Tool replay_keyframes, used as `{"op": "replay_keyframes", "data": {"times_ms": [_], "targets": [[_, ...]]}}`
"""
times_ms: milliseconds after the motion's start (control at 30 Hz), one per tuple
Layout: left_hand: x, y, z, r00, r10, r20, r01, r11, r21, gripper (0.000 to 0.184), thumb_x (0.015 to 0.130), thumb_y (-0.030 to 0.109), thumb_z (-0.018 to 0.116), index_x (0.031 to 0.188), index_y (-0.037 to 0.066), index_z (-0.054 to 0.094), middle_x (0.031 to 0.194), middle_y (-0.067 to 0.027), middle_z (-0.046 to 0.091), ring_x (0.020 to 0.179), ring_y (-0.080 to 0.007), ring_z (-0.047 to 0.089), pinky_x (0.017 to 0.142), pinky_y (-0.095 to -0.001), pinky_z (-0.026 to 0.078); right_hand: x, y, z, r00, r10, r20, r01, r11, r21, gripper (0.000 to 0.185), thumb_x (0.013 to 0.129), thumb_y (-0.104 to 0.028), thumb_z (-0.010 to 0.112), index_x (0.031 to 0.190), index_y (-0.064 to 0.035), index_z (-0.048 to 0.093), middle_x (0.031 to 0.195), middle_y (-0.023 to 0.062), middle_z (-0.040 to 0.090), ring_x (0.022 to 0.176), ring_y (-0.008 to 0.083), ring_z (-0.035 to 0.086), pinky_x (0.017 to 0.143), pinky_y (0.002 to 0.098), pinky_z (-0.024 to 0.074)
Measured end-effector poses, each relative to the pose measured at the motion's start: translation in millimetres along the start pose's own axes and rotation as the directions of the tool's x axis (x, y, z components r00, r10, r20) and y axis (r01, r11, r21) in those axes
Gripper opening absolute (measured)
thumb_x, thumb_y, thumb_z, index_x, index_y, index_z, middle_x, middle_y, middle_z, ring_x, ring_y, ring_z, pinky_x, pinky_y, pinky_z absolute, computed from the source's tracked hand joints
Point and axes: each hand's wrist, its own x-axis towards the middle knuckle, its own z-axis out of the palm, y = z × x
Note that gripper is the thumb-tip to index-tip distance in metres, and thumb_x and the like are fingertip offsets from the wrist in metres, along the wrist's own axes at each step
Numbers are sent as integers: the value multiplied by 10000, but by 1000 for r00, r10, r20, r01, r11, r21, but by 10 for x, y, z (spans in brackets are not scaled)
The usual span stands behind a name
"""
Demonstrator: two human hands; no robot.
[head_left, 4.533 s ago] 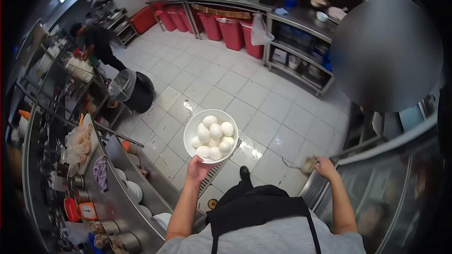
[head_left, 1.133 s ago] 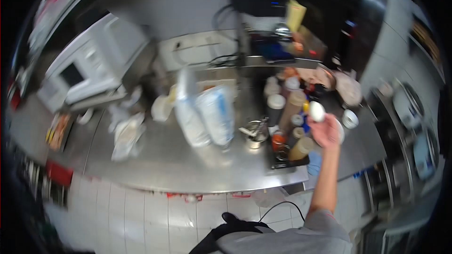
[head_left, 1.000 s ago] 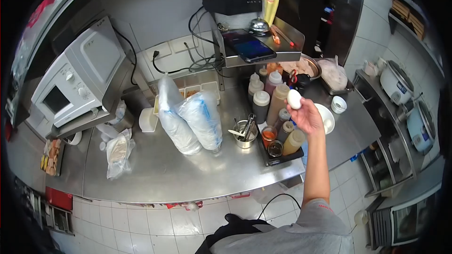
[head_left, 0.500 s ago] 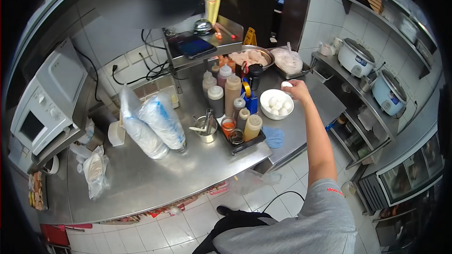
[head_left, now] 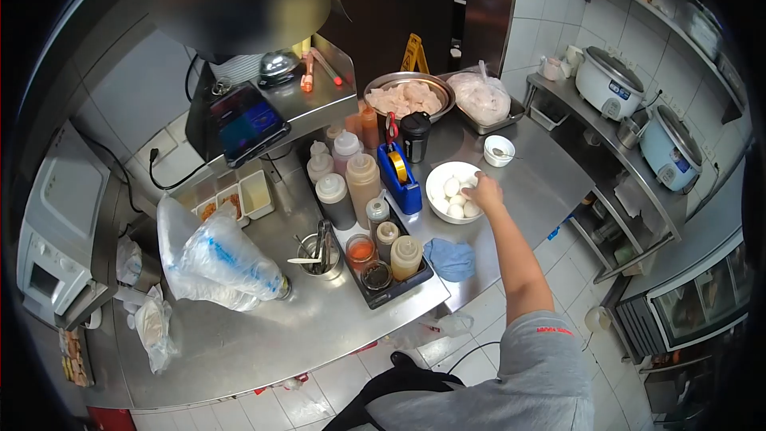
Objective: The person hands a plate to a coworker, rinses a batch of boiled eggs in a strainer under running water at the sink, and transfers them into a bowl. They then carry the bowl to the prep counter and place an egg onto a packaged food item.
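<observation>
My right hand (head_left: 483, 192) reaches over the right rim of a white bowl (head_left: 435, 204) that holds several white eggs (head_left: 453, 188). Its fingers are bent together among the eggs at that side; whether they grip an egg or the rim is hidden. A small white bowl (head_left: 499, 159) with a spoon in it stands just behind the hand. Beside the egg bowl are a blue tape dispenser (head_left: 404, 194) on the left and a folded blue cloth (head_left: 450, 260) in front. My left hand is out of the picture.
Sauce bottles fill a black tray (head_left: 403, 290) left of the cloth. Behind stand a metal bowl (head_left: 449, 89) of pale raw meat and a bagged bundle (head_left: 480, 98). Plastic-wrapped stacks (head_left: 227, 251) lie on the left counter. Rice cookers (head_left: 610, 82) line the right shelf.
My right hand has moved from the small white bowl toward me and down to the egg bowl's right side. The small bowl now shows uncovered. The view has shifted and tilted.
</observation>
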Motion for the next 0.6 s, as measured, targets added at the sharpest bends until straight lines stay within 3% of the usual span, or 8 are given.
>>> {"op": "replay_keyframes", "data": {"times_ms": [200,333,400,467,500,533,567,600], "targets": [[-79,-22,31,998,-66,-19,66,997,-26,446,726,125,570,1137,-34,501,779,-159,645,705,-218,634,618,-324,506,-477,-60,-106,995,-98,11,97,962,-257,662,589,-382,752,1132,-99,501,978,143,615,1001,308,546,885,476,388],[-127,-266,-27,993,-110,-31,109,993,-42,444,727,123,568,1137,-34,502,776,-157,645,701,-217,634,614,-324,506,-405,-51,-122,999,-9,45,17,982,-186,687,565,-353,749,1145,-111,472,954,127,628,929,297,587,866,448,397],[-147,-496,-89,990,-132,-40,130,990,-62,444,727,123,567,1137,-34,502,774,-157,645,699,-216,634,612,-324,507,-387,65,-160,999,6,-35,-4,999,33,660,551,-324,751,1116,-104,491,939,143,624,892,296,601,793,416,443],[-108,-998,-187,988,-141,-59,137,988,-68,443,727,122,566,1137,-34,502,772,-156,645,697,-215,634,609,-323,507,-243,293,-67,980,-92,-177,147,933,327,576,548,-272,770,1045,-72,557,850,120,619,753,207,592,624,317,471],[-73,-1281,-245,990,-120,-69,117,992,-49,443,727,121,565,1137,-34,503,771,-156,645,696,-215,634,608,-323,507,-184,352,-151,999,-39,-30,48,869,492,559,595,-281,767,1057,-32,576,858,97,609,765,185,583,673,305,453],[-110,-1466,-324,991,-100,-88,97,995,-34,442,727,121,565,1137,-34,503,770,-155,645,695,-214,634,607,-323,507,-182,322,-260,995,-99,5,71,742,667,486,667,-257,718,1089,-54,585,855,47,595,753,138,549,670,283,438],[-169,-1656,-301,988,-106,-114,101,994,-49,442,728,121,564,1137,-33,503,769,-155,645,694,-214,634,606,-323,507,-491,-124,-701,995,-8,99,-64,709,702,406,757,-221,623,1129,-72,557,935,17,604,772,124,561,669,263,439],[-112,-1802,-314,985,-122,-123,111,990,-91,435,727,121,563,1137,-16,515,748,-148,643,665,-208,626,585,-323,502,-465,-152,-759,986,-130,107,-28,502,865,376,799,-241,596,1137,-85,550,958,-7,599,817,118,560,698,266,441]]}}
